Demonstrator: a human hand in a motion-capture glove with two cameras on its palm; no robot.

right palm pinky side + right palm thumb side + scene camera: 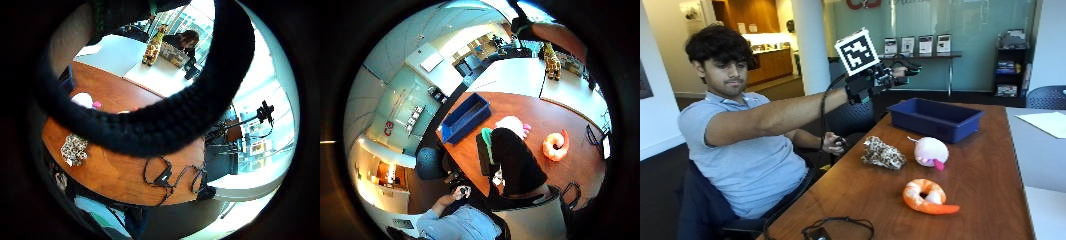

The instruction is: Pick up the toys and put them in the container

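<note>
My gloved right hand (896, 74) is raised at shoulder height, left of and above the blue container (936, 118), fingers loosely curled and holding nothing. On the brown table (986, 165) lie three toys: a spotted plush (883, 153), a white and pink plush (931, 151) and an orange shrimp (926, 196). The little finger side palm view shows the spotted plush (74, 149) and the white and pink plush (84, 100) behind a curled gloved finger (150, 130). The thumb side palm view shows the container (465, 117), the shrimp (556, 146) and the white and pink plush (512, 124).
A black cable (836, 227) lies near the table's front edge. A white table (1046, 150) adjoins on the right, with a paper (1045, 122) on it. A giraffe toy (551, 61) stands farther back on that white table. The bare left hand (833, 143) is at the table's edge.
</note>
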